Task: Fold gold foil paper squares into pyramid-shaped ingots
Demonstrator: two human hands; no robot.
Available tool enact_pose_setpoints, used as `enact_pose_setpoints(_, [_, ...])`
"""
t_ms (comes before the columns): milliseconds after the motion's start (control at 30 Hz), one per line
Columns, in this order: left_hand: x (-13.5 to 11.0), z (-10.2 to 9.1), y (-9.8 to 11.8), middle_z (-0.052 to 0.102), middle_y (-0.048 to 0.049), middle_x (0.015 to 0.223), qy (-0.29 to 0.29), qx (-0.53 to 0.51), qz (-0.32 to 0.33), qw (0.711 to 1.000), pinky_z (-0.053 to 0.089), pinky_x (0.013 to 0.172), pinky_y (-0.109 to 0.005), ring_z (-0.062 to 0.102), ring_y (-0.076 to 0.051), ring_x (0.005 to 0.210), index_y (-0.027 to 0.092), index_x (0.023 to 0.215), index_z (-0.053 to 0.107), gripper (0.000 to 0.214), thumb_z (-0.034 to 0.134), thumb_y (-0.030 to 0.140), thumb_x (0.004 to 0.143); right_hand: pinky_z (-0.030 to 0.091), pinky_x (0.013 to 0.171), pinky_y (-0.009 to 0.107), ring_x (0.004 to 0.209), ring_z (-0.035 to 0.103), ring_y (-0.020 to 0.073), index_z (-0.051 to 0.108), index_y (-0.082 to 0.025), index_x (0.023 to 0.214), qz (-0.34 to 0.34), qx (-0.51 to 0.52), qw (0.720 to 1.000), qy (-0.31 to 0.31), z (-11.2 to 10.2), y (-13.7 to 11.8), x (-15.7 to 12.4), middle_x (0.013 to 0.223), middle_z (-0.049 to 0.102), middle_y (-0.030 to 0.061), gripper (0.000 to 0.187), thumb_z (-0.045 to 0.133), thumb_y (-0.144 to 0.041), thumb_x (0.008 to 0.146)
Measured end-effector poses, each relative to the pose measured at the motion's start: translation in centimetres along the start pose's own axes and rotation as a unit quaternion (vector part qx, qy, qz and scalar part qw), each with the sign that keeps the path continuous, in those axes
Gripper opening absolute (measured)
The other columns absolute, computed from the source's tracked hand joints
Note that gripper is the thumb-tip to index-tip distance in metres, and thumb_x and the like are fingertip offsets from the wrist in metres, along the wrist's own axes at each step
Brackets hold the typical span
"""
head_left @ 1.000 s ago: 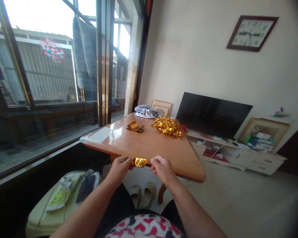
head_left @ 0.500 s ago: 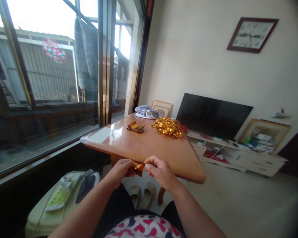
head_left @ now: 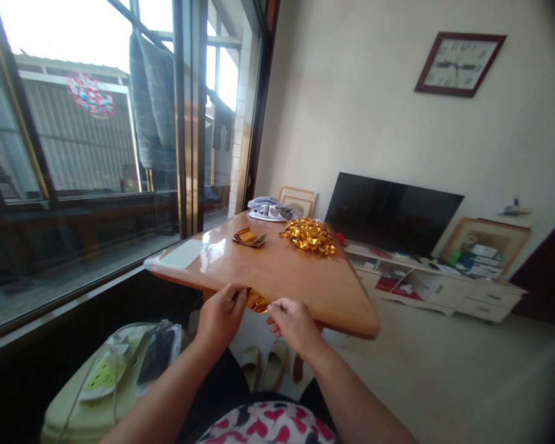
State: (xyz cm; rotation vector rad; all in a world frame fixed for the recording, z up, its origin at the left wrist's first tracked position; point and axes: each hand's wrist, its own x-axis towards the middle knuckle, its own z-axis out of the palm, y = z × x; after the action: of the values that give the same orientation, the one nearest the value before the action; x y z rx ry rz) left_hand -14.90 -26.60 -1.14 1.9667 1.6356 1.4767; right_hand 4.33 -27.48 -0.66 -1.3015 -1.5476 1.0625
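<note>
A small piece of gold foil paper (head_left: 258,301), creased and shiny, is stretched between my two hands just off the near edge of the table (head_left: 277,271). My left hand (head_left: 224,311) pinches its left end between thumb and fingers. At its right end, my right hand (head_left: 290,324) grips a corner with thumb and forefinger, the other fingers curled. Farther back on the table lies a stack of flat gold foil sheets (head_left: 250,237). To the right of that stack sits a heap of folded gold foil pieces (head_left: 309,236).
Folded cloth (head_left: 271,208) lies at the table's far end. A pale green stool (head_left: 65,394) at lower left bears a phone (head_left: 156,356) and a packet. Slippers (head_left: 274,364) rest on the floor under the table. A television (head_left: 393,213) stands on a white cabinet (head_left: 448,295) behind.
My left hand has turned more upright and risen a little, and the right hand's grip has moved to the foil's lower right corner. The foil's angle has changed. The view has shifted slightly.
</note>
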Motion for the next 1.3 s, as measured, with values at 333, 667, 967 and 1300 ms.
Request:
enact_pose_setpoints(333, [-0.3,0.4,0.8,0.073,-0.0026,0.082,0.005,-0.017,-0.007,1.000,0.041,0.068,-0.025,0.066,-0.020,0.076,0.024,0.089,0.070,0.022,0.058,0.043,0.091,0.038,0.057,0.024,0.059,0.057,0.0149,0.058,-0.021,0.062,-0.123,-0.170,0.974,0.080,0.3,-0.9,-0.7,0.057,0.063,-0.0009,0.022,0.054,-0.026,0.083])
enact_pose_setpoints(667, [-0.3,0.7,0.2,0.075,-0.0033,0.088,-0.007,-0.084,-0.028,0.996,0.045,0.073,-0.026,0.068,-0.021,0.081,0.022,0.093,0.072,0.025,0.057,0.043,0.090,0.039,0.058,0.024,0.063,0.061,0.0168,0.062,-0.021,0.066,-0.133,-0.169,0.972,0.092,0.3,-0.2,-0.3,0.062,0.066,0.0014,0.025,0.051,-0.026,0.088])
enact_pose_setpoints(967, [-0.2,1.5,-0.5,0.078,-0.0060,0.096,-0.037,-0.166,-0.068,0.983,0.051,0.085,-0.032,0.070,-0.025,0.092,0.020,0.098,0.074,0.027,0.063,0.039,0.083,0.037,0.065,0.026,0.069,0.063,0.0185,0.065,-0.022,0.080,-0.190,-0.287,0.929,0.139,-0.2,0.6,0.0,0.072,0.069,0.0037,0.025,0.048,-0.028,0.097])
enact_pose_setpoints(1300, [-0.2,2.2,-0.8,0.078,-0.0065,0.102,-0.023,-0.200,-0.082,0.976,0.054,0.087,-0.033,0.072,-0.025,0.094,0.019,0.106,0.071,0.030,0.065,0.033,0.080,0.042,0.076,0.026,0.083,0.068,0.0208,0.068,-0.022,0.095,-0.208,-0.277,0.928,0.141,0.2,0.7,0.2,0.088,0.074,0.0064,0.017,0.051,-0.019,0.094])
